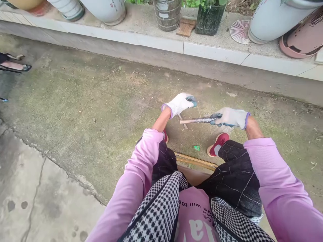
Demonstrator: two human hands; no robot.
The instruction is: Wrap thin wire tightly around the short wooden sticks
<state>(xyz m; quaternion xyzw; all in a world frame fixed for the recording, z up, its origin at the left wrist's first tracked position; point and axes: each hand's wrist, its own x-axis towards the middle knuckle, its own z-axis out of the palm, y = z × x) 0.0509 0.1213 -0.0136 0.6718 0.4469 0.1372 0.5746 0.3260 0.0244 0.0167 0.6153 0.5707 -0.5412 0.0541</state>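
My right hand [231, 117], in a white glove with a blue-grey palm, is closed around one end of a stick [187, 121]. Dark, shiny wrapping [205, 119] covers part of the stick; its bare wooden end points left. A thin pale string [199, 111] runs up from the wrapped part to my left hand [180, 102], gloved the same way. My left fingers are pinched together at the string's upper end, slightly above the stick. Below the left hand, another thin stick [185, 126] shows behind the held one, partly hidden.
A low tiled ledge [161, 43] with potted plants, including a black pot [211, 18], crosses the top. A small green wrapper [196, 148] lies on the ground between my red shoes [220, 143]. Another person's foot [19, 67] is at the far left.
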